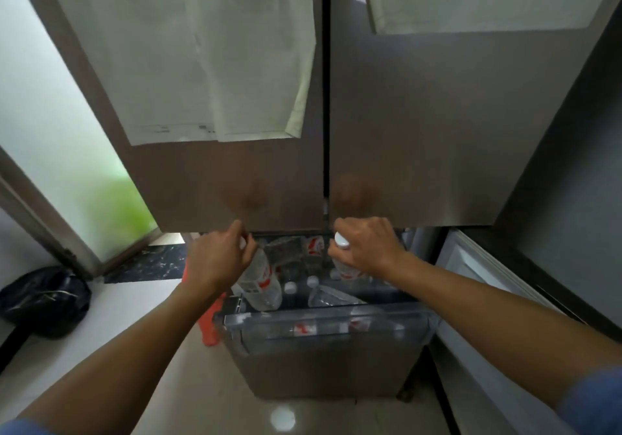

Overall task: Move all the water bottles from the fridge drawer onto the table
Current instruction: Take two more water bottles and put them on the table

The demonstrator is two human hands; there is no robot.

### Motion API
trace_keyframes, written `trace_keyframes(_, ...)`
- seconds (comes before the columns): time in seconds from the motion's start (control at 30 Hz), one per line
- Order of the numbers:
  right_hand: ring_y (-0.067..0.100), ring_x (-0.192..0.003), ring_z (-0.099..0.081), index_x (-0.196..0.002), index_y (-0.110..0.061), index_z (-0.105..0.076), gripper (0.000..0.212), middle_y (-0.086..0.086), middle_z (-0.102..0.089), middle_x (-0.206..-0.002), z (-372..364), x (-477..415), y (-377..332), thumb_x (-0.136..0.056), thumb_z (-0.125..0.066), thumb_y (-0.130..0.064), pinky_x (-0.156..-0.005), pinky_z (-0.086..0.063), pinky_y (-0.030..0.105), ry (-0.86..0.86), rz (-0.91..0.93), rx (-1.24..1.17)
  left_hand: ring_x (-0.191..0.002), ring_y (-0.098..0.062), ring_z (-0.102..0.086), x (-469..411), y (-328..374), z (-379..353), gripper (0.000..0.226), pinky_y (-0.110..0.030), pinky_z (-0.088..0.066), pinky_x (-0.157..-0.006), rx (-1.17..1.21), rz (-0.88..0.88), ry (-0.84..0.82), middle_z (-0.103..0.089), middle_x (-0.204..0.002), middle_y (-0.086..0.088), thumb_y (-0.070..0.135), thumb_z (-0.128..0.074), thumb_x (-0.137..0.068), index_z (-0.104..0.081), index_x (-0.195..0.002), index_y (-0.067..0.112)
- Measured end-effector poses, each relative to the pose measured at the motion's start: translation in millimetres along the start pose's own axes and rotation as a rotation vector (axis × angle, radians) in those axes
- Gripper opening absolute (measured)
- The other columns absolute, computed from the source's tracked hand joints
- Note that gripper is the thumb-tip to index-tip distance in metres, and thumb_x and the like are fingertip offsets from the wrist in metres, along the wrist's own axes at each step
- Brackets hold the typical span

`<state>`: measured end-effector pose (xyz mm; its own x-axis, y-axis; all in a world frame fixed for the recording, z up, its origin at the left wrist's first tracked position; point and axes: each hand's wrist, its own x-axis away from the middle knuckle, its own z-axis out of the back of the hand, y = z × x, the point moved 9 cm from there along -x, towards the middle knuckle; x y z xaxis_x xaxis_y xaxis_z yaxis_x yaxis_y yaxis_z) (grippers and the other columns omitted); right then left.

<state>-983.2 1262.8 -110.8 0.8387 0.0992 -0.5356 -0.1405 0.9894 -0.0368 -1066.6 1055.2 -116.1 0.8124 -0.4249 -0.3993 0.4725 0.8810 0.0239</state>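
Observation:
The fridge drawer point(323, 325) is pulled out below the two closed fridge doors. My left hand point(215, 259) grips the neck of a clear water bottle with a red and white label point(261, 279), lifted and tilted over the drawer's left side. My right hand point(367, 246) grips the neck of a second clear bottle point(343, 268) with a white cap, upright above the drawer's right side. Several more bottles point(328, 295) lie or stand inside the drawer, some seen only through its clear front wall. The table is out of view.
The brown fridge doors point(420, 131) with pale sheets stuck on them fill the upper view. An orange object point(208, 328) stands on the floor left of the drawer. A dark bag point(43, 300) lies at far left. A second drawer point(478, 276) stands out at right.

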Motion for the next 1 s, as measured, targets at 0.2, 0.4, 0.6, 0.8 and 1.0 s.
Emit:
trace_keyframes(0.2, 0.021, -0.041, -0.044, -0.070, -0.015, -0.053, 0.028, 0.002, -0.058, -0.056, 25.7, -48.7, -94.0, -0.081, -0.065, -0.038, -0.043, -0.029, 0.025, 0.057, 0.131, -0.059, -0.053, -0.039, -0.062, 52.6, -86.7, 78.1, 0.028, -0.032, -0.037, -0.049, -0.016, 0.167, 0.171, -0.064, -0.060, -0.018, 0.037, -0.051, -0.088, -0.055, -0.077, 0.012)
trace_keyframes(0.4, 0.024, -0.046, -0.050, -0.074, -0.014, -0.055, 0.029, 0.004, -0.063, -0.063, 27.0, -70.1, -257.0, -0.083, -0.065, -0.040, -0.048, -0.033, 0.027, 0.021, 0.365, -0.092, -0.057, -0.035, -0.062, 168.1, -200.0, 154.8, 0.032, -0.036, -0.050, -0.055, -0.097, 0.406, 0.200, -0.066, -0.065, -0.015, 0.042, -0.046, -0.089, -0.060, -0.083, 0.014)
trace_keyframes(0.6, 0.034, -0.055, -0.060, -0.079, -0.010, -0.060, 0.029, 0.013, -0.066, -0.068, 16.0, -34.0, -449.6, -0.083, -0.063, -0.039, -0.052, -0.042, 0.033, -0.061, 0.512, -0.180, -0.061, -0.025, -0.058, 345.7, -304.2, 205.4, 0.027, -0.031, -0.043, -0.057, -0.218, 0.578, 0.019, -0.068, -0.076, -0.007, 0.042, -0.049, -0.093, -0.058, -0.089, 0.016)
trace_keyframes(0.8, 0.028, -0.069, -0.061, -0.092, -0.016, -0.056, 0.036, 0.007, -0.070, -0.088, 4.0, 27.2, -647.1, -0.092, -0.045, -0.051, -0.059, -0.034, 0.029, -0.182, 0.729, -0.266, -0.065, -0.019, -0.054, 545.2, -386.7, 243.3, 0.029, -0.030, -0.037, -0.059, -0.386, 0.816, -0.209, -0.065, -0.080, -0.002, 0.044, -0.041, -0.095, -0.055, -0.099, 0.018)
trace_keyframes(1.0, 0.020, -0.069, -0.062, -0.095, -0.019, -0.056, 0.039, -0.002, -0.070, -0.092, 11.0, 86.8, -840.9, -0.094, -0.039, -0.054, -0.058, -0.044, 0.028, -0.235, 1.020, -0.346, -0.061, -0.012, -0.059, 720.0, -449.0, 293.5, 0.026, -0.030, -0.053, -0.063, -0.412, 1.101, -0.259, -0.061, -0.072, 0.006, 0.047, -0.040, -0.095, -0.053, -0.089, 0.025)
